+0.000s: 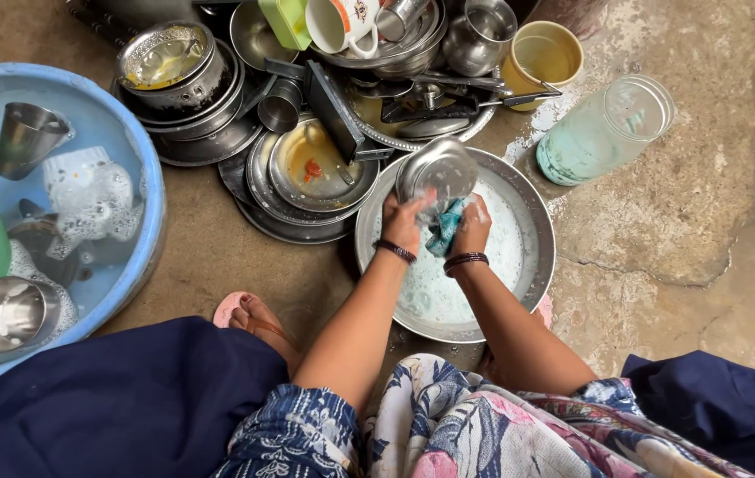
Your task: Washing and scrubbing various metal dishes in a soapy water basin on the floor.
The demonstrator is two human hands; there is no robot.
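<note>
Gripping a small steel plate (pixel 437 170) by its lower edge, the left hand (pixel 402 226) tilts it over a soapy steel basin (pixel 540 265), while the right hand (pixel 472 226) presses a teal scrubbing cloth (pixel 445 227) against it. Beyond lie stacked dirty steel dishes (pixel 307 168).

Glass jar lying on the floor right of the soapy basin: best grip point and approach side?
Take the glass jar around its cylindrical body, near the middle, coming from above with fingers spanning its width. It lies on its side, open mouth pointing up-right, base toward the steel basin. The sides look free; the yellow cup sits off to its upper left. The glass may be wet, so grip it firmly.
</note>
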